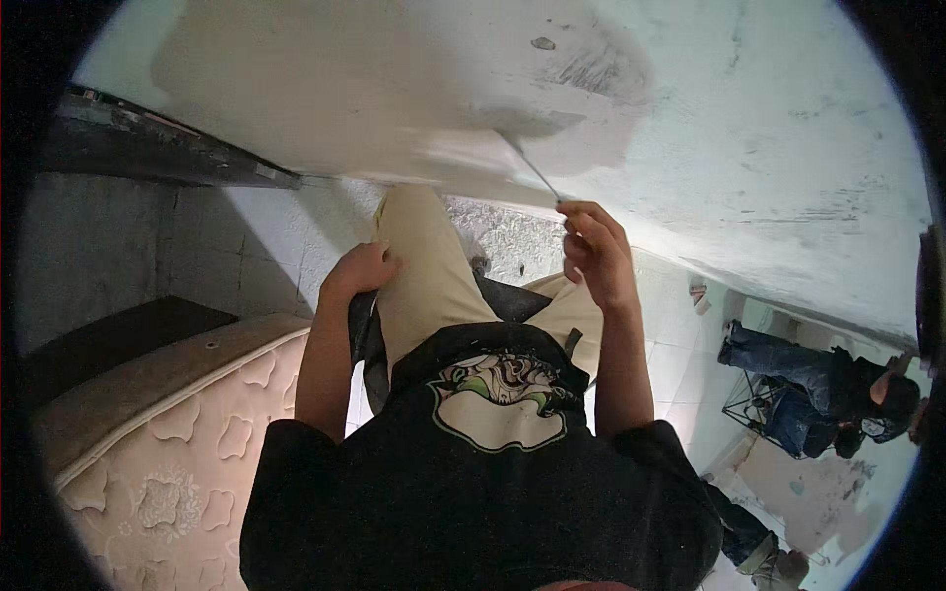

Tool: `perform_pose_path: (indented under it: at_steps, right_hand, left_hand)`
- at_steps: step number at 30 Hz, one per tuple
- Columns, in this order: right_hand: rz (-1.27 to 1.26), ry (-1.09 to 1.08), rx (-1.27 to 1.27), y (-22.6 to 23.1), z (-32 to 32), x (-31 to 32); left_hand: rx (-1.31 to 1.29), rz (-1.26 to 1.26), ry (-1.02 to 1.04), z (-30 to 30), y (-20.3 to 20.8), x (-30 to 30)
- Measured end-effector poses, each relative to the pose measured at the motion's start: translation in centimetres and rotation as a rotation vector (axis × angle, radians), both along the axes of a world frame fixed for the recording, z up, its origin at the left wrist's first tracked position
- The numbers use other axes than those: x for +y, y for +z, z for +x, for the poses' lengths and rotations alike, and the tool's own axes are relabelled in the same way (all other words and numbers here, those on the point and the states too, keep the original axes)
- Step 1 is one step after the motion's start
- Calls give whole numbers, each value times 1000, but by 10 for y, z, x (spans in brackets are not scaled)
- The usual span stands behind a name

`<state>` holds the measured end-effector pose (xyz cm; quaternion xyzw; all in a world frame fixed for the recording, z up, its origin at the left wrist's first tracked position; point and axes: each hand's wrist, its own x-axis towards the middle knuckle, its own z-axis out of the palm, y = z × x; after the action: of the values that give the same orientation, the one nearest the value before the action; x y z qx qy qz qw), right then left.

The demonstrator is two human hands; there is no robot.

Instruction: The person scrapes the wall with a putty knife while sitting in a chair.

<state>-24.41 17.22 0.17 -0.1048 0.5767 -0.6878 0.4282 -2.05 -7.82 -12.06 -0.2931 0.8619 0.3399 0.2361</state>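
Note:
In front of me my right hand (601,251) is raised and closed round the near end of a thin, straight, pale tool (537,172). The tool's exact kind is hard to tell, since it shows almost edge-on. Its far end meets the wall (709,128), at a darker grey smear inside a large beige-grey patch (325,79). My left hand (360,268) rests on my left thigh, in beige trousers (424,266), with its fingers curled; no thing shows in it.
A quilted pink mattress (236,433) lies to my left. Beyond it a dark ledge (168,138) juts along the wall. At the right a person (818,379) sits on a wire-legged chair; another person's leg (744,537) shows lower down. Pale floor tiles (670,364) lie between.

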Motion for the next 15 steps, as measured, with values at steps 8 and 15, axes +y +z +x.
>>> perform_pose_path:
  at_steps: [8,15]
  right_hand:
    - [-82,-47,133,21,13,-40]
    - [186,-22,387,43,32,-54]
  left_hand:
    - [-40,38,21,-4,16,3]
    - [-42,-20,-10,5,5,3]
